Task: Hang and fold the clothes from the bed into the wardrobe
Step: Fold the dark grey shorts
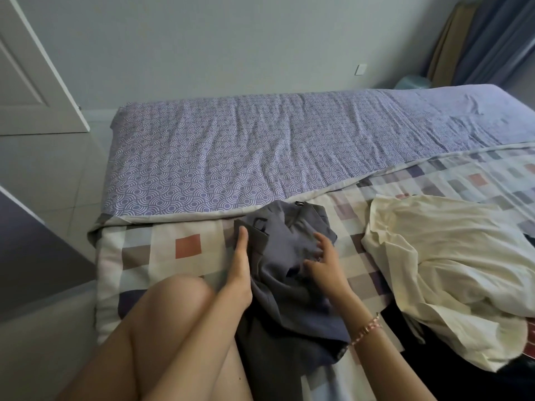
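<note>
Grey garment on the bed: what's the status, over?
Left hand flat on grey garment, left edge. Right hand spread on its middle. Garment crumpled, not yet folded. Cream garment lies apart, right.

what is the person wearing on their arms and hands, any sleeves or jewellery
No sleeves show; both forearms are bare. The right hand has a rose-gold link bracelet at its wrist, and a small dark band on one finger may be a ring. The left hand wears nothing visible.
</note>
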